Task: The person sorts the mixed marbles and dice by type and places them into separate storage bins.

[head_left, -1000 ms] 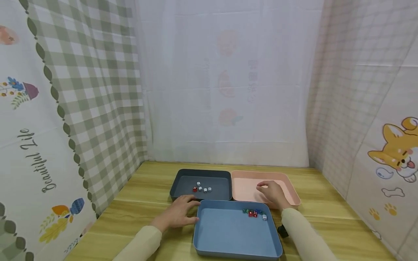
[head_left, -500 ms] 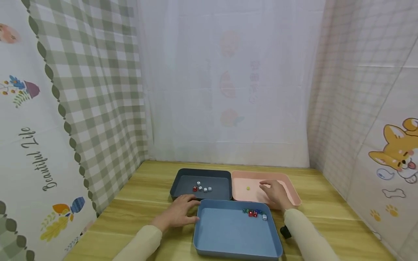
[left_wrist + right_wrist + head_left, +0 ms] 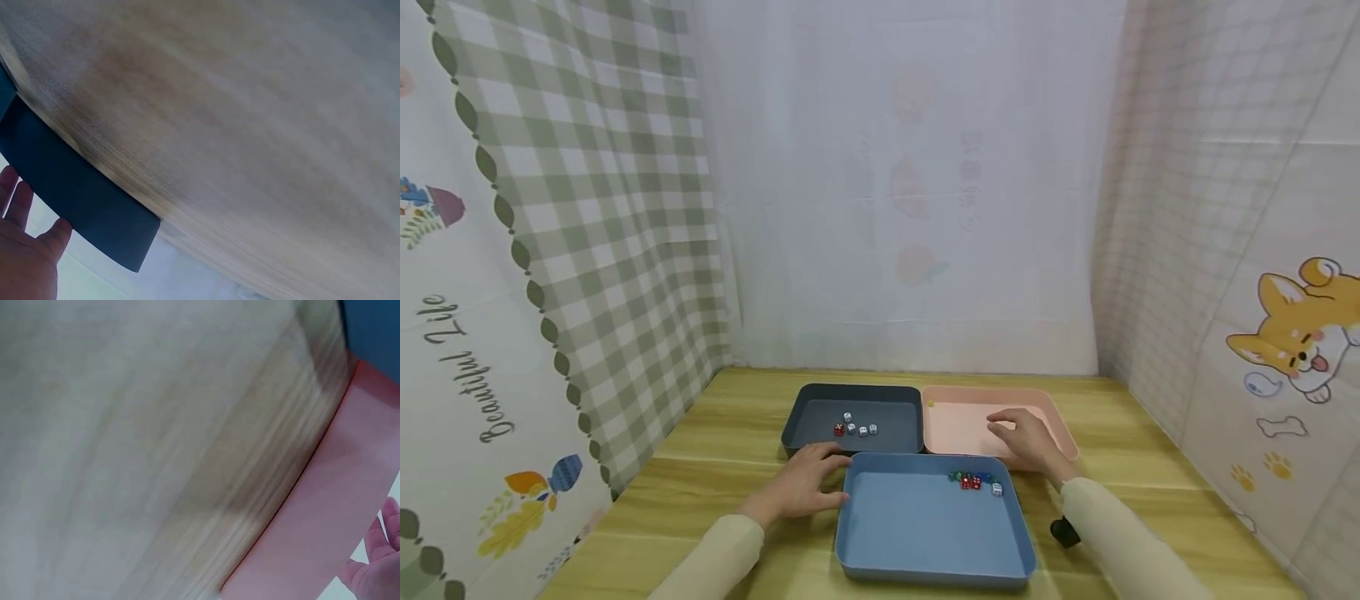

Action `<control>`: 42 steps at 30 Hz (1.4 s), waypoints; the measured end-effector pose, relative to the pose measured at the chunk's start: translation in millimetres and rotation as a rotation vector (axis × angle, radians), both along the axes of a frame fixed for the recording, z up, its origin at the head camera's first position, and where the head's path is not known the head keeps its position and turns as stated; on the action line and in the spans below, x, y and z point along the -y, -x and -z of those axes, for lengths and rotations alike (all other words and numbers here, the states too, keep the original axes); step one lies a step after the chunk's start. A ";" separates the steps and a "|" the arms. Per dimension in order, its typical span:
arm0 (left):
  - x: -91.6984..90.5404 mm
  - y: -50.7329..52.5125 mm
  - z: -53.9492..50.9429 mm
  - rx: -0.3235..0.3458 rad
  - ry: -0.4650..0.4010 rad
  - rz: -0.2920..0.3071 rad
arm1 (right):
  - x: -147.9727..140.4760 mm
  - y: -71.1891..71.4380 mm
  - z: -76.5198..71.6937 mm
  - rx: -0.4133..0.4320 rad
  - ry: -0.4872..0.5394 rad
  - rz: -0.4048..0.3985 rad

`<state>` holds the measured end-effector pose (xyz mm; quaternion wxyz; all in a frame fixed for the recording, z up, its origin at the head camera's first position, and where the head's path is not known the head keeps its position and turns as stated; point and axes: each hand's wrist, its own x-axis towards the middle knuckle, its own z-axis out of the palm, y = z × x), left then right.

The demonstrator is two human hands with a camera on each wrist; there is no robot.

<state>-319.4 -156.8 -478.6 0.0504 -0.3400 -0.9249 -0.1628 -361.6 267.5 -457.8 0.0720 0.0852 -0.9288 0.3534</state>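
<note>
My right hand (image 3: 1026, 435) hovers over the pink tray (image 3: 962, 417) with loosely bent fingers and nothing between them. A tiny yellow piece (image 3: 931, 403), perhaps a die, lies near the pink tray's far left corner. My left hand (image 3: 799, 482) is at the left side of the blue tray (image 3: 928, 533), fingers relaxed, its thumb at the rim. In the left wrist view, fingertips (image 3: 61, 228) meet the edge of a dark tray wall. Red dice (image 3: 970, 482), a white die (image 3: 997, 489) and small green and blue pieces lie at the blue tray's far right.
The dark tray (image 3: 895, 408) stands behind the blue one, left of the pink tray, holding a red die (image 3: 838, 430) and several white dice (image 3: 862, 431). A black object (image 3: 1064, 532) is by the right wrist. Curtains (image 3: 910, 208) enclose the wooden table (image 3: 722, 433).
The yellow piece appeared in the middle of the pink tray, then travelled to its far left corner. My right hand drew slightly right, away from it. The head view shifted a little.
</note>
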 end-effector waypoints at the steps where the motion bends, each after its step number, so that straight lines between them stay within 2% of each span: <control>1: 0.6 0.2 -0.5 -0.007 -0.003 -0.001 | 1.1 -0.8 -1.1 -0.001 -0.001 -0.008; 6: 2.7 0.6 -2.3 -0.011 -0.010 0.003 | 4.5 -3.7 -5.3 -0.005 -0.013 -0.012; 11: 2.3 0.1 -4.1 0.001 -0.013 0.005 | 1.5 -8.8 -7.8 -0.048 -0.030 -0.018; 21: 4.8 -1.5 -2.7 0.009 -0.022 0.004 | 1.9 -28.4 -3.9 -0.119 -0.036 -0.107; 30: 7.3 -1.0 -0.6 -0.010 -0.030 0.004 | 17.0 -46.2 1.6 -0.099 -0.011 -0.138; 37: 4.1 0.3 0.7 0.007 -0.014 0.003 | 14.4 -55.3 6.8 -0.088 -0.172 -0.076; 42: 1.2 1.6 0.9 0.015 -0.020 0.011 | 13.8 -60.0 9.5 -0.075 -0.243 -0.021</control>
